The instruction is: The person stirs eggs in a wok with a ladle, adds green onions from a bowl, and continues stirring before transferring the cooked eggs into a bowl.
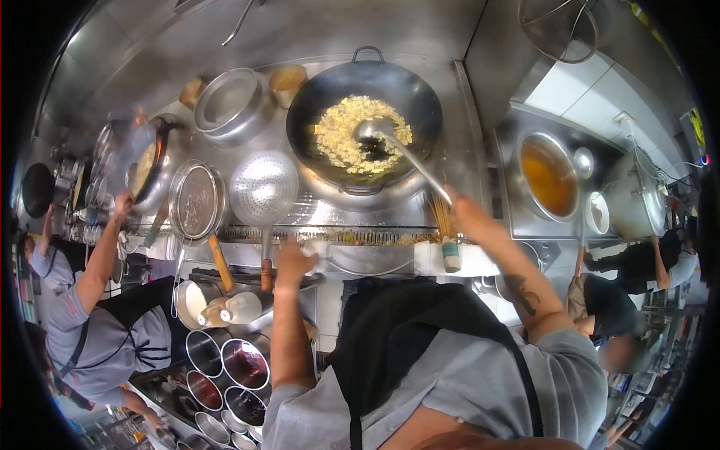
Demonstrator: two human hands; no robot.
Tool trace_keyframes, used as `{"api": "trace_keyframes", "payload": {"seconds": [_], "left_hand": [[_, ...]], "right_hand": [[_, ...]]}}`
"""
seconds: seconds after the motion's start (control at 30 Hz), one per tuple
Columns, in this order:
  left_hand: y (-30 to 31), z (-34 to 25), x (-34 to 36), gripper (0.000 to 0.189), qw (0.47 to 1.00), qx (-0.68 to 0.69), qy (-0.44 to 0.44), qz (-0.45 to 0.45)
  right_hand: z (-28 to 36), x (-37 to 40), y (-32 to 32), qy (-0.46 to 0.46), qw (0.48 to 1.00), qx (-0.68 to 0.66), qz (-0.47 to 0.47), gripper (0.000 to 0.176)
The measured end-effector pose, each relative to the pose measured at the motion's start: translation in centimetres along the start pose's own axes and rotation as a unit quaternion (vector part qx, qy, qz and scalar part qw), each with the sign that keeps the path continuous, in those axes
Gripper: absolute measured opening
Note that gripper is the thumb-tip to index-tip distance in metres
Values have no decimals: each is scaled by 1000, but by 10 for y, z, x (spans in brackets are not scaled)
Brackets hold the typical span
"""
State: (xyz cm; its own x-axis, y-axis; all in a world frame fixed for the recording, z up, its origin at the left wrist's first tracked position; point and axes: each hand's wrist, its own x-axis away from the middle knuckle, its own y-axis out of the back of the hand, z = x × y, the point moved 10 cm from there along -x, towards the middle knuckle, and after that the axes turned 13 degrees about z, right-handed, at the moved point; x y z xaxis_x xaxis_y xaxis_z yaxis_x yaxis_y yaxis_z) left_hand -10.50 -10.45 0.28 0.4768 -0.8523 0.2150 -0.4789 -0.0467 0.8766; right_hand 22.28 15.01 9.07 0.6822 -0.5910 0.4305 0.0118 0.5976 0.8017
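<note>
My right hand is closed around the end of a long-handled ladle. The ladle's round bowl rests among pale yellow, diced food in a large black wok on the burner. At the front rail of the stove is my left hand, fingers curled, with whatever they grip hidden. Just left of it stands the handle of a perforated skimmer, lying on the steel top. Whitish cloth shows beside the left thumb.
Left of the skimmer lies a mesh strainer; metal bowls sit behind. A bamboo brush lies at the front rail. On the right is a pot of amber liquid. A co-worker handles another wok at left; other people stand at right.
</note>
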Motion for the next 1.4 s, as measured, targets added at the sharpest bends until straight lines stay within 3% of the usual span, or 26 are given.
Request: {"api": "trace_keyframes", "payload": {"seconds": [0.1, 0.17, 0.2, 0.3, 0.4, 0.5, 0.6, 0.63, 0.73, 0.8, 0.9, 1.07, 1.13, 1.17, 1.23, 1.33, 1.37, 1.4], "left_hand": [[-36, 7, 3, 92, 990, -19, 76, 121], [-35, -2, 4, 88, 989, -45, 79, 115], [-34, -4, 5, 86, 989, -59, 81, 112], [-55, 20, -6, 82, 994, -15, 70, 85], [-49, 18, -8, 72, 993, 14, 8, 114], [-39, 37, -6, 58, 917, 363, 93, 135], [-28, 6, -3, 48, 699, 699, -11, 150], [-26, 0, -8, 44, 674, 723, -39, 145], [-30, -35, -23, 39, 595, 783, -1, 181], [-53, -47, -47, 39, 571, 796, 31, 200], [-47, -93, -52, 48, 566, 795, 91, 198], [-77, -139, -91, 54, 511, 822, 119, 222], [-84, -141, -101, 51, 502, 827, 127, 218], [-81, -141, -102, 46, 500, 829, 133, 210], [-75, -139, -104, 36, 516, 823, 136, 192], [-75, -133, -107, 20, 546, 806, 136, 183], [-79, -132, -110, 15, 541, 806, 140, 193], [-86, -132, -114, 11, 535, 807, 143, 204]], "right_hand": [[9, 18, 22, 209, 963, 9, -171, 52], [5, 14, 21, 81, 965, -245, -50, 46], [3, 15, 10, 13, 931, -366, 12, 44], [-9, -12, 6, -2, 917, -398, 12, 34], [3, -14, 13, -10, 887, -462, 13, 24], [24, 4, 17, 26, 864, -503, -6, 21], [8, -12, 0, 4, 878, -478, 23, 13], [10, -11, 6, 0, 883, -470, 13, 14], [16, -13, 23, 1, 894, -447, -16, 14], [9, -19, 35, 18, 897, -440, -44, 15], [1, -42, 56, 10, 940, -330, -84, 19], [30, -117, 30, 100, 903, -408, -92, 19], [54, -128, 4, 56, 929, -367, -12, 23], [62, -120, -10, 47, 931, -358, 47, 30], [77, -80, -1, 114, 972, -201, 41, 29], [52, -5, 19, 217, 973, -69, -27, 32], [59, 24, 41, 199, 980, -4, -17, 37], [53, 26, 48, 126, 991, 44, -4, 38]]}}
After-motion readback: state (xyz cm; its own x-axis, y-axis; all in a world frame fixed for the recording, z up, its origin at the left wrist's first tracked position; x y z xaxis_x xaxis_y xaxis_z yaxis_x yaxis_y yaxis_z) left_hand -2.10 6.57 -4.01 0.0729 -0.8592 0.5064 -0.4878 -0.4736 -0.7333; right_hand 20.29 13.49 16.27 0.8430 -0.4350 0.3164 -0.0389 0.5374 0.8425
